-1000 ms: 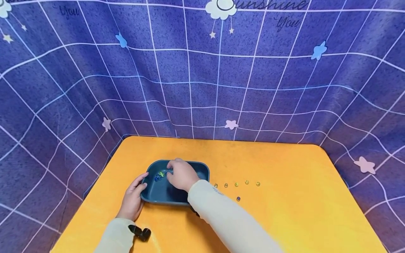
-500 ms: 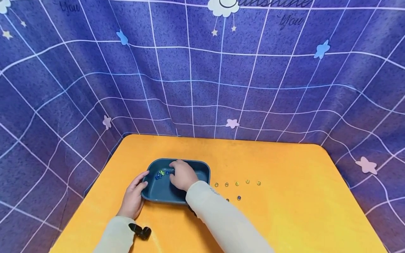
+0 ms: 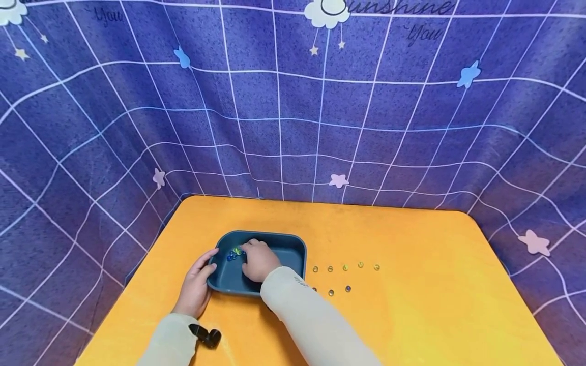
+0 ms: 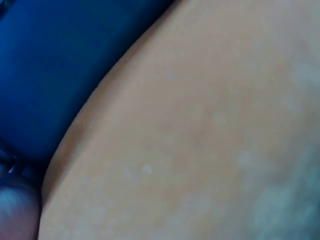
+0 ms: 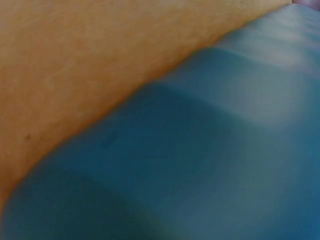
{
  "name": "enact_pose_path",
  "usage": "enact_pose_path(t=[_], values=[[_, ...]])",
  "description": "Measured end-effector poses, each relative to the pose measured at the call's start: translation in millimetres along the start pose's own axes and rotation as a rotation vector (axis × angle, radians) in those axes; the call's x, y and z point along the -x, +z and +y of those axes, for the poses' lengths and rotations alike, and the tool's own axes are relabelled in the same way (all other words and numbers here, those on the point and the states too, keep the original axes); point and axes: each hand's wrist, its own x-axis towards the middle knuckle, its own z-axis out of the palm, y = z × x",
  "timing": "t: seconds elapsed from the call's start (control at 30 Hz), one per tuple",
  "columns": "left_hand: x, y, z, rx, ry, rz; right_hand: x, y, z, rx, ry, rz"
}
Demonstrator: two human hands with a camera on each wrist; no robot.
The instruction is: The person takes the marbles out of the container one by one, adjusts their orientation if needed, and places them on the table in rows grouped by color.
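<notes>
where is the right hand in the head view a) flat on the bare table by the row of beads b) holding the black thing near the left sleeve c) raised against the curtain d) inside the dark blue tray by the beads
d: the right hand reaches down into the dark blue tray, its fingers next to the small cluster of beads inside.

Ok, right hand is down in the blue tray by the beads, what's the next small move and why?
Probably pinch one bead and lift it clear of the tray. The right hand is curled over the cluster at the tray's left end, and the left hand holds the tray's edge. Rows of beads lie on the table to the right, so one likely goes there.
</notes>
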Motion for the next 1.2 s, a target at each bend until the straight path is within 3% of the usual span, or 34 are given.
enact_pose_path(t=[0.63,0.93,1.2], values=[[0.0,-1.4,-0.8,-0.023,-0.006,0.003,-6,10,-1,0.109,-0.058,-0.007],[-1.3,-0.5,-0.5,-0.014,-0.001,0.004,0,-2,-2,-0.043,-0.002,0.025],[-2.5,0.9,0.7,-0.026,-0.008,0.002,3,-4,4,-0.148,0.023,0.001]])
